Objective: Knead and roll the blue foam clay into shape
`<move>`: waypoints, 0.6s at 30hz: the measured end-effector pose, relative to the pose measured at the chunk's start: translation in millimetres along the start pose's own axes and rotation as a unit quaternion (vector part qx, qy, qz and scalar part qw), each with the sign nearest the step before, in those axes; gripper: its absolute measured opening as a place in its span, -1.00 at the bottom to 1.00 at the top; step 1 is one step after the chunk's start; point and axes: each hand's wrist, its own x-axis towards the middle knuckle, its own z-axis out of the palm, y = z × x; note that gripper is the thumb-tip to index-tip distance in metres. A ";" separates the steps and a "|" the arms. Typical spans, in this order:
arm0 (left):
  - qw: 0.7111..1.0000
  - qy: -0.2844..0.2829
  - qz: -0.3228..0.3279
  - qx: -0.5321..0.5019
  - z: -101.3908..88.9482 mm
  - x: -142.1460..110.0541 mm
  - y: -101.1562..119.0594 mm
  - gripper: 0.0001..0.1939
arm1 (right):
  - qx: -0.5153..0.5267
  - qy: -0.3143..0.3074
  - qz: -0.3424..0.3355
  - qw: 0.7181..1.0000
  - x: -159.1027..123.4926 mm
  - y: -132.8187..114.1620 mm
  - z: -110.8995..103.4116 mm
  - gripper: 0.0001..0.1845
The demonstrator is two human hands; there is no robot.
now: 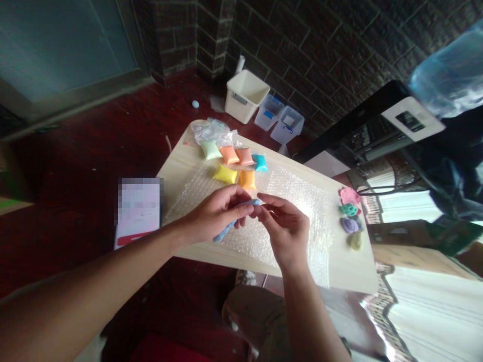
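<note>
My left hand [217, 213] is closed around a long rolled strip of blue clay [226, 230]; one end hangs below the palm, the other pokes out by the fingertips. There my right hand [285, 226] pinches the strip's upper end between thumb and fingers. Both hands hover over a bubble wrap sheet [305, 201] spread on a small light wooden table [350, 274]. Several small colored clay packets [234, 166] lie at the table's far side: green, orange, yellow and teal.
Shaped clay pieces [350, 216] in pink, green, purple and olive sit at the table's right edge. A crumpled plastic bag [213, 131] lies behind the packets. A white bin [244, 95] and clear boxes [281, 118] stand by the brick wall. A booklet [138, 216] lies on the floor at left.
</note>
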 end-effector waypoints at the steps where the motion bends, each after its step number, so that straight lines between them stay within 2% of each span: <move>1: 1.000 -0.013 -0.004 -0.009 -0.5 0.0 -0.4 -0.79 | 0.007 -0.021 -0.008 1.000 0.5 -1.3 -1.7 -0.74; 5: 0.994 -0.061 -0.060 -0.061 -2.5 -0.8 -1.8 -0.73 | 0.004 -0.093 -0.058 0.994 1.3 -5.0 -7.9 -0.72; 9: 0.985 -0.079 -0.127 -0.091 -2.7 -3.6 0.8 -0.67 | -0.039 -0.082 -0.066 0.994 2.0 -3.5 -11.0 -0.74; 11: 0.983 -0.081 -0.142 -0.083 -3.6 -5.3 3.6 -0.69 | -0.044 -0.089 -0.061 0.993 2.7 -3.7 -11.8 -0.76; 16: 0.979 -0.115 -0.160 -0.042 -9.9 -7.4 10.3 -0.68 | -0.065 -0.177 -0.081 0.979 4.5 -11.8 -15.7 -0.64; 18: 0.977 -0.127 -0.170 -0.035 -12.1 -7.5 12.5 -0.66 | -0.092 -0.186 -0.094 0.974 5.2 -14.6 -18.0 -0.66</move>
